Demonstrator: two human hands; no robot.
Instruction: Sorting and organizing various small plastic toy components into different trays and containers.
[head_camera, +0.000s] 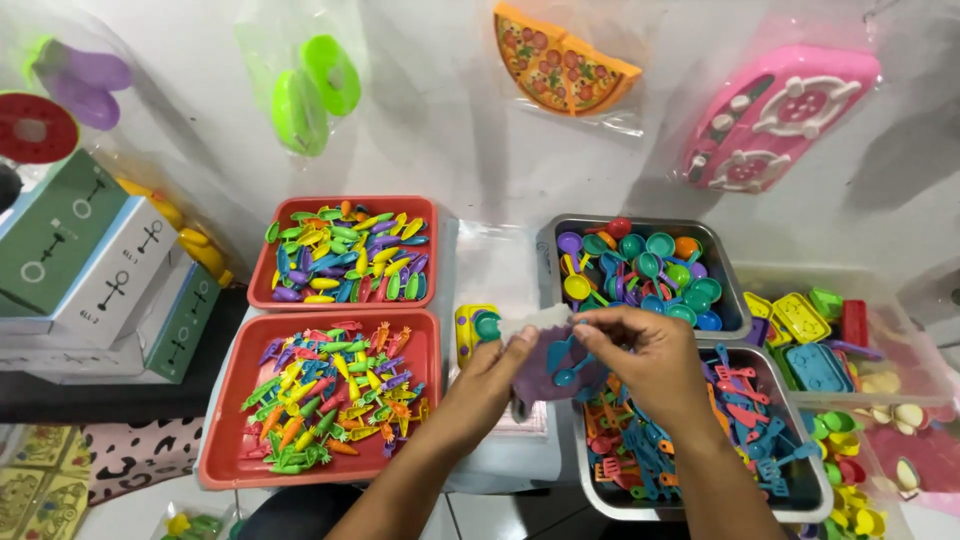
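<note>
A clear plastic bag (545, 345) with a purple toy piece and a small teal spoon inside is held up between both hands, just above the gap between the red trays and the metal trays. The left hand (490, 375) pinches the bag's left edge, its fingers closed on the plastic; the right hand (645, 360) grips the top right edge, fingers clenched on it. Just beside the left hand lies a yellow toy block with a teal knob (475, 328). Under the right hand, a metal tray (600, 495) holds blue and red toy utensils; behind it another metal tray (728, 290) holds coloured toy spoons and pans. To the left, two red trays (225, 430) carry small toy vegetables on the white worktop (490, 260).
</note>
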